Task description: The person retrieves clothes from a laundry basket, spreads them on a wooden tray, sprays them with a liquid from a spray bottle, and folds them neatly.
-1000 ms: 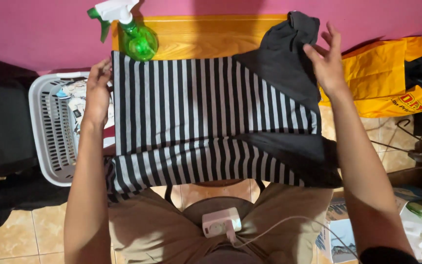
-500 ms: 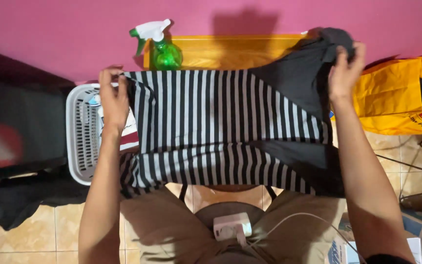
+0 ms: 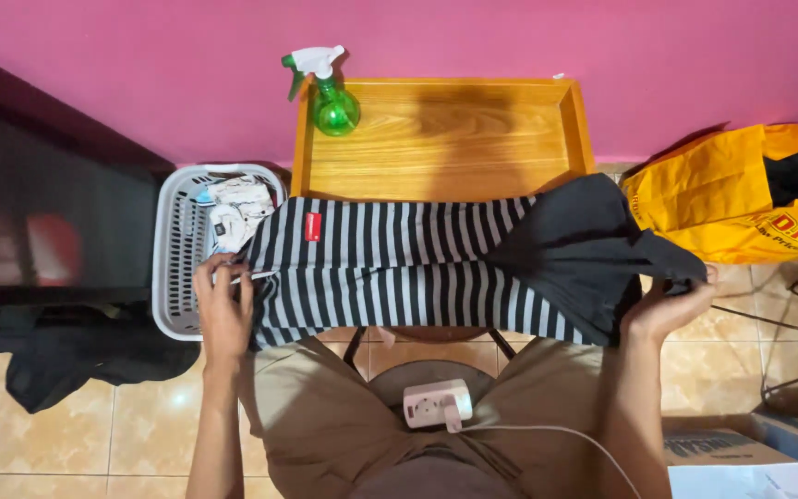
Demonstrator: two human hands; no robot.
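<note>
Left hand: the left hand [image 3: 223,310] is closed on the left end of the striped shirt [image 3: 399,268], fingers curled over the cloth and a thin white tag or cord.
Right hand: the right hand [image 3: 665,307] grips the dark end of the shirt from beneath, thumb and fingers pinched on the fabric.
Shirt: black and white stripes with a black sleeve part, stretched flat between the two hands; its far edge lies over the near rim of the wooden tray [image 3: 445,139], its near edge hangs over the person's lap. A small red label [image 3: 312,226] sits just beyond the left hand.
Beyond the hands: the wooden tray serves as the surface; a green spray bottle [image 3: 330,97] stands in its far left corner, against the pink wall [image 3: 140,74].
Left of the left hand: a white plastic basket [image 3: 177,268] with crumpled clothes inside, touching the shirt's corner; farther out, a dark cloth [image 3: 57,346] on the tiled floor.
Right of the right hand: a yellow bag [image 3: 741,199] on the floor.
Nearer than the hands: a white plug adapter [image 3: 436,404] with a cord on the lap.
</note>
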